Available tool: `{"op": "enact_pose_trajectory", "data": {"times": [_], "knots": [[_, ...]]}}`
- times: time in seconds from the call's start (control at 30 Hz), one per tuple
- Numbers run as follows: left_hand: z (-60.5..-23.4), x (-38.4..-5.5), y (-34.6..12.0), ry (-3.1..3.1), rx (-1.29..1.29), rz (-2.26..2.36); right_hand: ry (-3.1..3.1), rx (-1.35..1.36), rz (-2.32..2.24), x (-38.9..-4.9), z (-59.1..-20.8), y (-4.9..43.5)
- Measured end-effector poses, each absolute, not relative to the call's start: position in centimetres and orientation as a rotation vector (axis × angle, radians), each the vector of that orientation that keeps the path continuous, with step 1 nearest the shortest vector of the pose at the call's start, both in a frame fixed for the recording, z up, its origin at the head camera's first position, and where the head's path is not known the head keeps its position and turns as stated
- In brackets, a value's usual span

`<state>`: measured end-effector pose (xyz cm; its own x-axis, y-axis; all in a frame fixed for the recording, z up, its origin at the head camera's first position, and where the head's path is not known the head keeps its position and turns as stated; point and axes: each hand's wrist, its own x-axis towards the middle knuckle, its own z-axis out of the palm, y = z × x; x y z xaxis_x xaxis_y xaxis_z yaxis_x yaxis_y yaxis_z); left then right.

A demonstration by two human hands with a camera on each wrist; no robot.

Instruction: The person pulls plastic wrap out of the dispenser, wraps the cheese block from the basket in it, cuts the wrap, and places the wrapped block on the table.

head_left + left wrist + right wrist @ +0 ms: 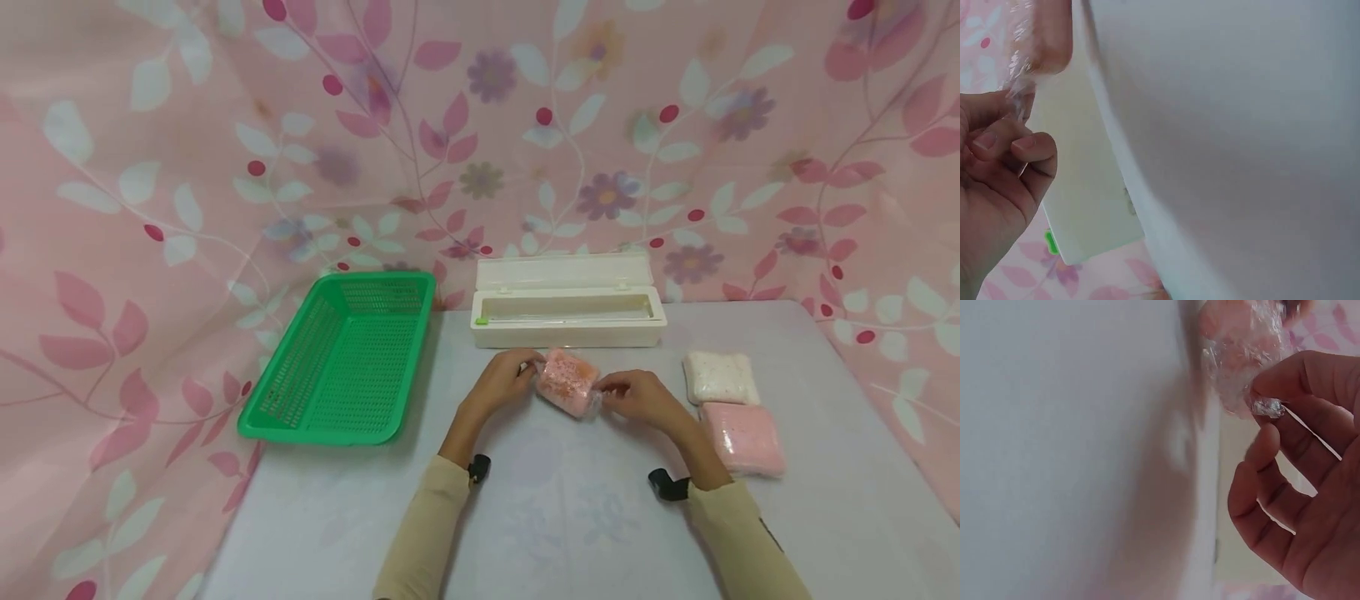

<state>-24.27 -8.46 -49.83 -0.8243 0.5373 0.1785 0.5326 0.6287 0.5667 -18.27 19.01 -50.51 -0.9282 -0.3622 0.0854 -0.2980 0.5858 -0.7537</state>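
Note:
In the head view a pink, speckled block wrapped in clear plastic film (567, 382) is held between the two hands, over the table in front of the white box. My left hand (501, 379) pinches the gathered film at the block's left end; the left wrist view shows the twisted film (1020, 94) between thumb and fingers. At the opposite end, my right hand (641, 398) grips the other film end, and the right wrist view has a crumpled film tip (1268, 407) between its thumb and forefinger.
A long white box (566, 335) with its lid raised stands at the back, a green tab at its left. The green basket (401, 392) sits at the left. To the right lie a white wrapped block (722, 377) and a pink wrapped block (744, 439). A floral curtain hangs behind.

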Motion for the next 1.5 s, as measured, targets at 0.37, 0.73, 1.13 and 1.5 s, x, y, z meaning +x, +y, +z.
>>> {"op": "enact_pose_trajectory", "data": {"times": [0.37,0.73,1.13,1.5], "knots": [[-48.1,-25.0,-6.6,2.523,1.094,0.860,2.569,-0.818,-1.156,-12.7,-47.5,16.7],[-47.9,-23.7,-4.8,2.368,1.174,0.692,2.484,-0.944,-1.134,-9.7,-48.0,14.7],[-48.1,-22.7,-5.4,2.500,1.125,0.571,2.556,-0.906,-0.990,-9.2,-48.1,14.0],[-46.3,-14.9,-9.1,2.882,1.478,0.318,2.982,-1.090,-0.772,-7.5,-47.6,14.7]]}}
